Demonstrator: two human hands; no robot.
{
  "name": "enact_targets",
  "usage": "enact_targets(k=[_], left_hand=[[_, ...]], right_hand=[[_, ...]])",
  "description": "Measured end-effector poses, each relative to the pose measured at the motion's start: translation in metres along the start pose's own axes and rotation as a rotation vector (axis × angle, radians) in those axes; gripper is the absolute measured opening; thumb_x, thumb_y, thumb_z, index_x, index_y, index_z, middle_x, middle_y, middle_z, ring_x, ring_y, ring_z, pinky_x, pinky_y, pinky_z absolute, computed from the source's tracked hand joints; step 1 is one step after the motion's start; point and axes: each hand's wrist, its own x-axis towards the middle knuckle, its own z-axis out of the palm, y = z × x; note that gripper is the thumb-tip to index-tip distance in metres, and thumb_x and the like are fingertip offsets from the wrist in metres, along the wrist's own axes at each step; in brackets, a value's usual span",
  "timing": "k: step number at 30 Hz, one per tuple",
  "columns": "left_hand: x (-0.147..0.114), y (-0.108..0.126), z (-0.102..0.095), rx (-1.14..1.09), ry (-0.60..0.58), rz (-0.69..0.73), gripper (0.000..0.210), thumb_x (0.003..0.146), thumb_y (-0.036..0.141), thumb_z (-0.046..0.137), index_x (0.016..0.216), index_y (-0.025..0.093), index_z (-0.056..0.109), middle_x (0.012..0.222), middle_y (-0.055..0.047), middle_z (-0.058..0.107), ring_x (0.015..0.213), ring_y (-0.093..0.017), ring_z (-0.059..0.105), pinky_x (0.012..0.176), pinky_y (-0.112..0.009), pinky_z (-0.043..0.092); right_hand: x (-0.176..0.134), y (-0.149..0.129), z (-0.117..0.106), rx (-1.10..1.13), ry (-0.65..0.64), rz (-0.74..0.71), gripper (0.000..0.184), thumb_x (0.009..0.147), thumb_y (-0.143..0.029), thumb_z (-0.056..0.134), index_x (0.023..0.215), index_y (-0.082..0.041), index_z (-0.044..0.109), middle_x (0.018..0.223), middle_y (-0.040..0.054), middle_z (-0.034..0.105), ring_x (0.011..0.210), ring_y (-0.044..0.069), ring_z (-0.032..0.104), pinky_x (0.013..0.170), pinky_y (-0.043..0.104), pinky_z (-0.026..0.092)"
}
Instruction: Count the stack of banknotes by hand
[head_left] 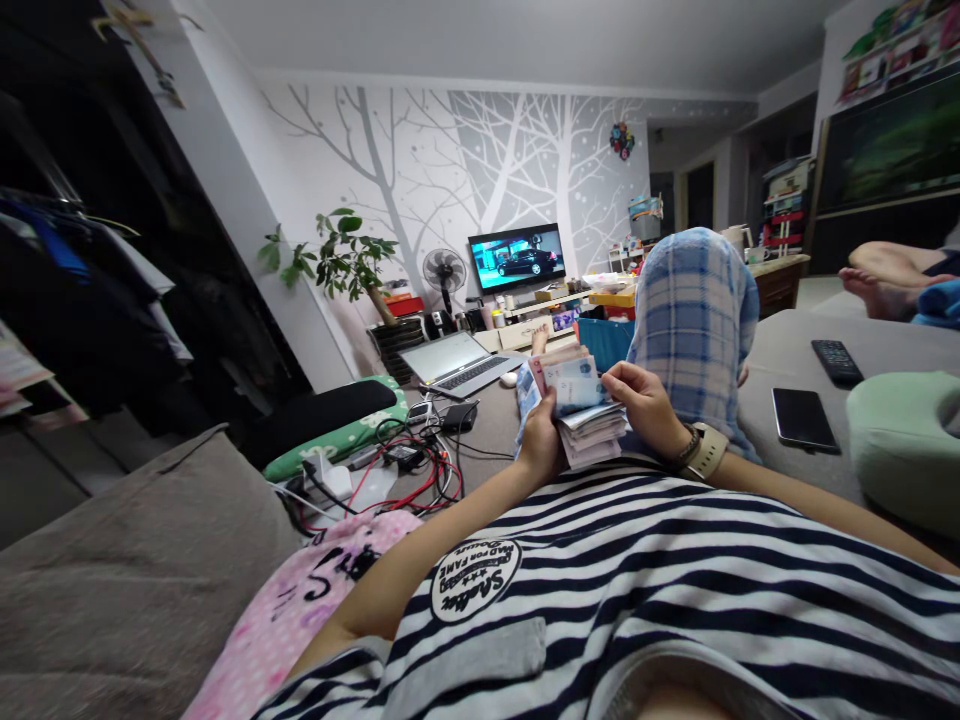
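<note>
My left hand [541,440] is closed around a fanned stack of printed paper slips [576,380], some pink and some light blue, their print too small to read. The thumb presses on the front of the stack. From the other side, my right hand [637,400] pinches the edge of a light blue slip with thumb and finger. A thicker pile of whitish slips [592,437] rests just below, against my lap, between both hands. A watch with a pale strap [707,452] and a dark bracelet sit on my right wrist.
Left of me lie tangled cables [427,470], a power bank [459,416] and an open laptop [457,365]. On the right are a phone [805,419], a remote [836,362] and a green neck pillow [904,440]. My raised knee [694,320] stands behind my right hand. Another person's foot [877,290] shows far right.
</note>
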Motion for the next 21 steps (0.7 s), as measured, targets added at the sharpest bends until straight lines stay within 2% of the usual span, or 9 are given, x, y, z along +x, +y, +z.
enact_targets(k=[12,17,21], left_hand=[[-0.0019,0.0007,-0.0002,0.036,-0.010,0.010,0.034,0.075,0.041,0.078,0.097,0.016,0.074,0.100,-0.011,0.079,0.120,-0.034,0.067,0.103,-0.046,0.053],[-0.0049,0.0029,0.0004,0.088,0.017,0.038,0.028,0.074,0.039,0.078,0.090,0.016,0.074,0.095,-0.010,0.079,0.120,-0.035,0.066,0.103,-0.045,0.053],[-0.0034,0.0023,-0.0012,0.067,-0.011,0.039,0.024,0.073,0.035,0.076,0.087,0.016,0.073,0.094,-0.010,0.079,0.118,-0.034,0.067,0.102,-0.044,0.053]], right_hand=[[-0.0021,-0.0037,0.0004,-0.021,-0.016,-0.006,0.048,0.078,-0.066,0.070,0.066,-0.021,0.055,0.060,-0.0033,0.043,0.058,0.013,0.034,0.056,0.029,0.032],[-0.0024,-0.0041,-0.0003,-0.016,-0.024,-0.009,0.048,0.078,-0.065,0.070,0.066,-0.021,0.056,0.060,-0.0032,0.044,0.058,0.013,0.036,0.057,0.029,0.032],[-0.0022,-0.0037,0.0000,-0.007,-0.021,-0.001,0.048,0.077,-0.066,0.070,0.066,-0.021,0.056,0.060,-0.0033,0.043,0.058,0.013,0.035,0.056,0.029,0.031]])
